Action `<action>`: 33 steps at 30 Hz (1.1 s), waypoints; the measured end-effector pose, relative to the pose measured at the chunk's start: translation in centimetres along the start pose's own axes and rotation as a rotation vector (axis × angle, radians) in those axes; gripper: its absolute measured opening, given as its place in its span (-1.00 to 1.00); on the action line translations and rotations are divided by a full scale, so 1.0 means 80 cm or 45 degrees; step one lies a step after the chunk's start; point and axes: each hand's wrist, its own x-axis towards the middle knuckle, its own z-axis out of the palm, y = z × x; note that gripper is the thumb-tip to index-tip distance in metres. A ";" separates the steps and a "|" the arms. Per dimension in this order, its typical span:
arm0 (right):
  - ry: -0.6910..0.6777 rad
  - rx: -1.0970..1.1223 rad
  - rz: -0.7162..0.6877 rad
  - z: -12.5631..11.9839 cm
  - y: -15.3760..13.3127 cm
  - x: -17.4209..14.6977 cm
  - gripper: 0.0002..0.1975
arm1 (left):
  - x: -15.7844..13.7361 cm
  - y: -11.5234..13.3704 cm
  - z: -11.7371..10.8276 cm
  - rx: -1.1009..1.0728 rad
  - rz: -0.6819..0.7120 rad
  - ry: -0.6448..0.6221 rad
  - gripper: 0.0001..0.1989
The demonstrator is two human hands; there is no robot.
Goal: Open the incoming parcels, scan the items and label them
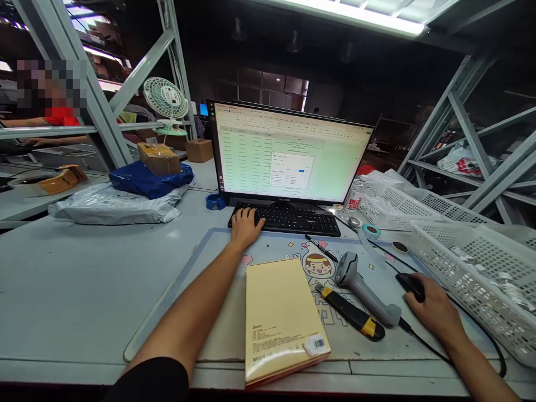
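My left hand (246, 224) lies on the left end of the black keyboard (295, 219), fingers stretched over the keys. At the right, my right hand (438, 307) is wrapped round a black computer mouse (412, 286). Behind the keyboard, the monitor (288, 153) shows a table with a small white dialog box. Between my arms lies a flat yellow box (282, 312) with printed text and a barcode label near its front edge. Beside it are a black and yellow utility knife (352, 312), a grey barcode scanner (368, 290) and a pen (321, 248), all on the desk mat (221, 285).
White perforated baskets (464, 279) line the right side, the nearest one holding small bottles. Plastic-wrapped parcels (121, 202) and a cardboard box (158, 159) sit at the left. A fan (166, 99) stands behind them. Another person's arm (29, 123) shows beyond the metal rack (84, 84).
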 end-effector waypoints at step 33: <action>0.008 -0.016 -0.025 -0.002 -0.005 -0.001 -0.40 | -0.013 -0.016 0.017 0.205 -0.063 -0.296 -0.24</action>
